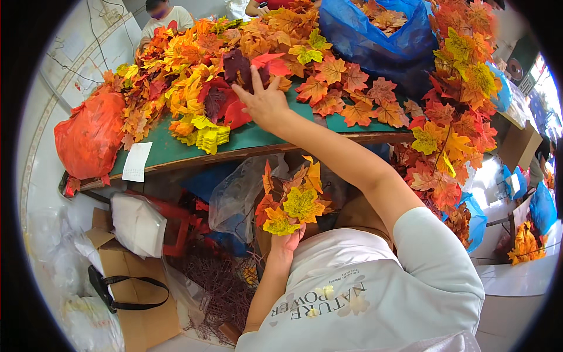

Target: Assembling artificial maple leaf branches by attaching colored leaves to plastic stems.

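My left hand (pixel 285 240) is closed round the base of an artificial maple leaf spray (pixel 301 202), held low in front of my body. The spray carries yellow, orange and reddish leaves. Stretched out over the green table (pixel 170 152), my right hand (pixel 263 104) has its fingers spread. Its fingertips are at the dark maroon leaves (pixel 237 67) and a bright red leaf (pixel 270 61); whether they touch is hard to tell. Just left of it lie red leaves (pixel 236 112), and a neat stack of yellow leaves (pixel 212 136) sits near the table edge.
Leaves heap across the table. A blue plastic bag (pixel 381 44) stands at the back, an orange-red bag (pixel 91 138) at the left end, beside a paper slip (pixel 137 161). Leaf garlands (pixel 451 141) hang at right. Below are a cardboard box (pixel 141 287) and brown stems (pixel 220 287). Another person (pixel 167 17) sits opposite.
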A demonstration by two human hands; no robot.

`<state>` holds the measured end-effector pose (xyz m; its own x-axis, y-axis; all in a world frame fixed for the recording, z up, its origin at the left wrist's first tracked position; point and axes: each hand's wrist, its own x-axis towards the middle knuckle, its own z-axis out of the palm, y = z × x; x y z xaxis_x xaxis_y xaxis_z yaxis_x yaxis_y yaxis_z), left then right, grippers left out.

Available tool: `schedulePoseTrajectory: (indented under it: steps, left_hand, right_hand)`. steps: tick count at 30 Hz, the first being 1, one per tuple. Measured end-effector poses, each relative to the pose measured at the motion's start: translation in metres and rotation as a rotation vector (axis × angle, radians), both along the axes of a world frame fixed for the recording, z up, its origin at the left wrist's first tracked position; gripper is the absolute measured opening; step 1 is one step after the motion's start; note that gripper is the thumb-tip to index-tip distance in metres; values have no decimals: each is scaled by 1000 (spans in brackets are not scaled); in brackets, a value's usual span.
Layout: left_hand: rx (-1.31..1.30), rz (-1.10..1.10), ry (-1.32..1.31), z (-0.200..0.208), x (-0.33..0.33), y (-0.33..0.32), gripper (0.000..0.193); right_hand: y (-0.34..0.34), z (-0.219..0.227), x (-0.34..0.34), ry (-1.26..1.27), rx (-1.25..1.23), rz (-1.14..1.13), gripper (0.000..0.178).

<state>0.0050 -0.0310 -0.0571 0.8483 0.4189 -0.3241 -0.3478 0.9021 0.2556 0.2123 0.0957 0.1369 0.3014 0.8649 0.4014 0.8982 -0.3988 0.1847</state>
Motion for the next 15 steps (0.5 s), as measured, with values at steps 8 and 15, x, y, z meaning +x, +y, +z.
schedulePoseTrajectory:
  steps: [8, 15]
  left_hand:
    - [-34, 16, 145, 3, -1, 1, 24]
    - [-44, 77, 157, 12, -4, -7, 35]
  right_hand:
    - [-29, -11, 47, -231, 261, 185, 62]
    - [-52, -6, 70, -110, 39, -35, 17]
